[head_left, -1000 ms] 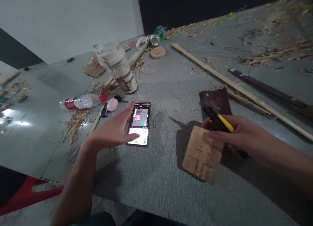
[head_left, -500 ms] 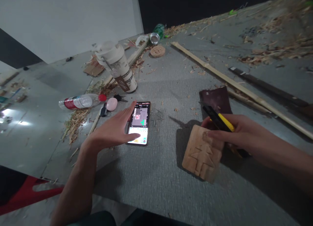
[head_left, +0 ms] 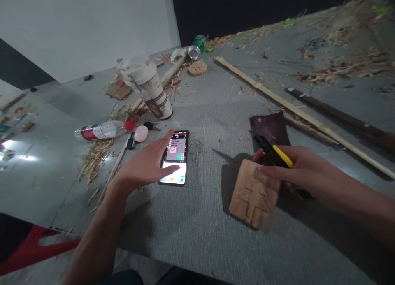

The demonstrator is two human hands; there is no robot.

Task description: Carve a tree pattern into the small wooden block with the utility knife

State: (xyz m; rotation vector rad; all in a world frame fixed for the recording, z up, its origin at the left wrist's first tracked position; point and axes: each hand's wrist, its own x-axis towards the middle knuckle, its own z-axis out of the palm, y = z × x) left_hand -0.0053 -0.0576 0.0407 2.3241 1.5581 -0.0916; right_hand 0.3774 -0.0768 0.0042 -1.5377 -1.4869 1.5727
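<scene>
A lit phone (head_left: 175, 157) lies face up on the grey table (head_left: 197, 219). My left hand (head_left: 146, 161) rests along its left side, fingers stretched out, the thumb over the lower part of the screen. My right hand (head_left: 296, 170) is closed on a wooden block (head_left: 253, 198) with a tree shape carved into it; the thumb presses on its upper face. The same hand also holds a black and yellow utility knife (head_left: 274, 151), its tip pointing up and left. Behind that hand lies a dark maroon sheet (head_left: 273, 128). The far fingers of my right hand are partly hidden.
Left of the phone are a white tumbler (head_left: 151, 89), a clear bottle (head_left: 105, 130) on its side and a pink round object (head_left: 141, 134). Further back lie a round wooden disc (head_left: 198, 68) and a green can (head_left: 197, 47). A long bamboo strip (head_left: 265, 86) and wood shavings lie right.
Almost nothing differs. The view has shifted slightly; my left thumb sits a little differently over the phone screen, and my right hand still holds the block and knife.
</scene>
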